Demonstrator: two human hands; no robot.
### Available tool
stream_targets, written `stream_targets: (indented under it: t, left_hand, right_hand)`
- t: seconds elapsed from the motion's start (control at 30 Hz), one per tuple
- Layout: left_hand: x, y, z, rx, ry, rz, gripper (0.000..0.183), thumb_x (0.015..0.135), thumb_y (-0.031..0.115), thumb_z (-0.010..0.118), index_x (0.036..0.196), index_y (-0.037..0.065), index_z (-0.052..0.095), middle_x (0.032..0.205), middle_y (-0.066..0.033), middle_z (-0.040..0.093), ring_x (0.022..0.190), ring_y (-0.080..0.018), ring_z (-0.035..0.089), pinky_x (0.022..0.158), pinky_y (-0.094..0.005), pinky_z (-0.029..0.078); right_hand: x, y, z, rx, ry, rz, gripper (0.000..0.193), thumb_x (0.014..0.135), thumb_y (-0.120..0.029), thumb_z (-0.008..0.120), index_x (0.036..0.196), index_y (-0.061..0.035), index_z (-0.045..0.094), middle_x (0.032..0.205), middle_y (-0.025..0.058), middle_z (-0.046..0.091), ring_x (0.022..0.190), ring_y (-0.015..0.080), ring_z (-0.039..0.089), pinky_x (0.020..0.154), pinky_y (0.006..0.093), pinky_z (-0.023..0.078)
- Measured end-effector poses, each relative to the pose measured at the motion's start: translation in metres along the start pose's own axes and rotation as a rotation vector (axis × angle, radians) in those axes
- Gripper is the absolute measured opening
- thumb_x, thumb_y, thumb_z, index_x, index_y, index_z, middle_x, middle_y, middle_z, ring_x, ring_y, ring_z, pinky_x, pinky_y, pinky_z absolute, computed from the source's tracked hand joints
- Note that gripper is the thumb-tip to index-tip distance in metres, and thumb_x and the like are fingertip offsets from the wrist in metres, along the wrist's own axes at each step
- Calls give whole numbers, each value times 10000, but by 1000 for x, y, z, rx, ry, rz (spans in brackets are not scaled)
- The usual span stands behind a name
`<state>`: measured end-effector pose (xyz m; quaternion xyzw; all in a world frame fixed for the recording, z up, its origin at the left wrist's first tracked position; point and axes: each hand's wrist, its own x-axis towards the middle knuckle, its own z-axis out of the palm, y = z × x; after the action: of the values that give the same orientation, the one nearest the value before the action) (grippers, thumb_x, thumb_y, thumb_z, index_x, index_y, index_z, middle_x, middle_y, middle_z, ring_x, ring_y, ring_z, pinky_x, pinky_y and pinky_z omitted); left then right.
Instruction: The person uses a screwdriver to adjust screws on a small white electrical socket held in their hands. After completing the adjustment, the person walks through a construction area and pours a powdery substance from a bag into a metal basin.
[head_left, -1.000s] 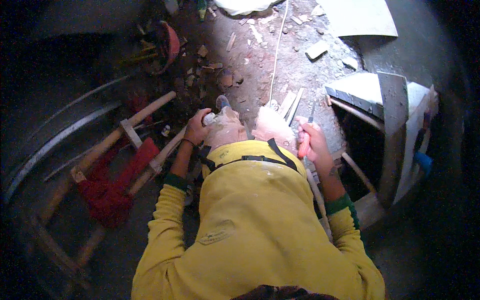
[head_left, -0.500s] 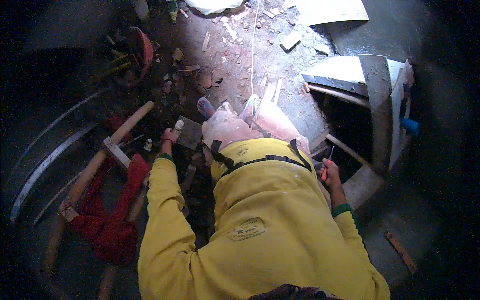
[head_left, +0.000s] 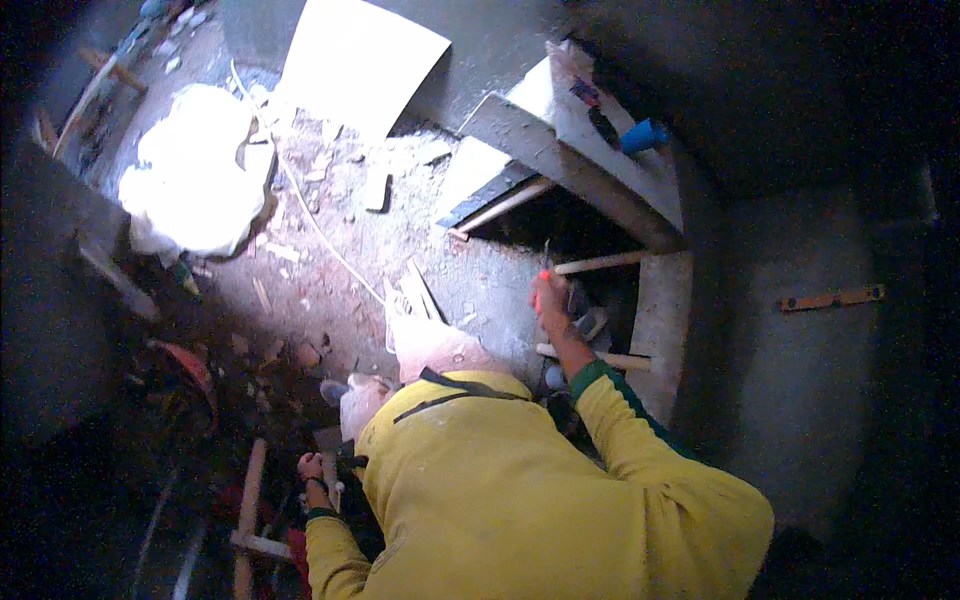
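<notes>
My right hand [head_left: 552, 298] is closed round the red handle of a tool [head_left: 543, 279] with a thin metal shaft pointing away from me. It is held out before a dark opening crossed by round wooden poles [head_left: 600, 262], in a structure of grey boards [head_left: 662, 310]. Low on the left, my left hand [head_left: 312, 468] has its fingers curled beside my hip; what they hold, if anything, is too dark to make out. Near it stands a wooden frame [head_left: 250, 500] of round poles with a crosspiece, with red cloth [head_left: 298, 550] beside it.
A bright white sack [head_left: 195, 175] lies at the far left. A cable [head_left: 300, 195] crosses the rubble-strewn floor. A white sheet [head_left: 365, 65] is at the back. A blue cup [head_left: 644, 136] rests on the structure's pale board. Off to the right lies an orange spirit level [head_left: 832, 298].
My view and body have turned to the right. My right hand has reached forward to the poled opening with the red-handled tool. My left hand has dropped back beside my hip.
</notes>
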<state>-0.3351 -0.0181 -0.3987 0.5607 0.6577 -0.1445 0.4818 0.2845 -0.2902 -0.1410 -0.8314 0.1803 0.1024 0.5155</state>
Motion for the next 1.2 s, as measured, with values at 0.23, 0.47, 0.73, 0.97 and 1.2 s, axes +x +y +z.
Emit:
stream_targets:
  t: [0.23,0.47,0.73,0.97,1.2]
  left_hand:
    - [61,133,-3,-362,-31,243,393,786,143,787,1115,-30,662,1009,-57,675,868,-155,614,803,-307,513]
    - [-2,209,-22,-104,1,195,364,844,127,726,1163,-28,643,1077,-116,690,960,-195,660,854,-336,534]
    - [-61,203,-13,158,-29,57,311,823,141,707,1096,-7,689,1002,-112,720,898,-194,669,824,-344,530]
    - [-31,273,-31,-28,-89,-33,330,833,174,722,1104,-13,696,1035,-133,726,934,-220,682,844,-347,532]
    - [128,418,-152,-184,84,356,237,831,156,676,1017,9,681,856,-69,669,804,-159,612,760,-316,511]
  right_hand:
    - [198,-160,-15,-337,420,-945,366,882,-228,653,1175,-13,609,1089,192,673,1041,360,632,911,410,487]
    - [274,-243,-22,-869,252,-1063,342,901,-182,620,1220,-59,634,1148,136,657,1054,361,597,941,453,460]
    - [316,-212,-4,-548,185,-1040,295,895,-114,578,1171,-101,682,1121,107,697,1071,327,624,912,431,493]
    - [271,-234,9,-760,497,-1241,338,985,-229,520,1234,-22,619,1212,177,627,1137,371,582,992,471,443]
    - [142,-238,263,-381,-106,-733,344,884,-27,559,1224,20,583,1253,184,556,1183,339,514,1074,413,360]
